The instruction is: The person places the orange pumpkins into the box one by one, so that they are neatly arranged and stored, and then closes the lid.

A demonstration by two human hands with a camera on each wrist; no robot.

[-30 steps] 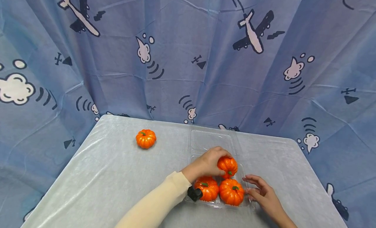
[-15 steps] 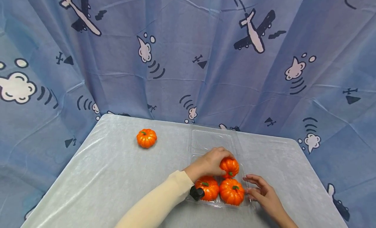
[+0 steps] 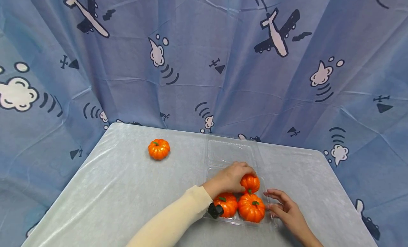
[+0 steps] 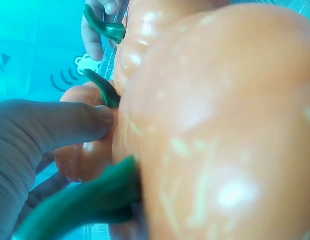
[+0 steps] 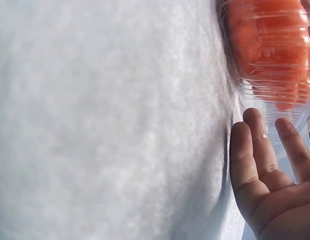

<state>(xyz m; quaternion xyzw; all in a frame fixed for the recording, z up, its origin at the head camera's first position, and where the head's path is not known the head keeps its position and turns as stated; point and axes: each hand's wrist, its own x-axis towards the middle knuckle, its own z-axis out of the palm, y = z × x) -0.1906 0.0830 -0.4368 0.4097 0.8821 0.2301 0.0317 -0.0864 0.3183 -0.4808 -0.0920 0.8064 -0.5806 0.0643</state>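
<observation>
My left hand [image 3: 232, 177] grips a small orange toy pumpkin [image 3: 250, 183], fingers over its far side and thumb near its green stem. It is in the back right part of a clear plastic clamshell box [image 3: 236, 223], right behind another pumpkin [image 3: 251, 208]. A third pumpkin [image 3: 227, 205] sits at the box's front left, partly under my left wrist. In the left wrist view a pumpkin [image 4: 220, 125] looms large beside my thumb [image 4: 79, 122]. My right hand [image 3: 287, 211] is at the box's right wall, its fingers [image 5: 260, 145] fairly straight against the clear plastic.
The box's clear lid [image 3: 231, 153] lies folded back behind it. A lone pumpkin [image 3: 159, 149] stands at the back left of the table [image 3: 127, 190], which has a pale cloth. A blue curtain [image 3: 191, 63] printed with planes hangs behind the table.
My left hand has shifted slightly right and toward the front with the pumpkin, bringing it closer behind the front right pumpkin. The right hand has stayed at the box wall.
</observation>
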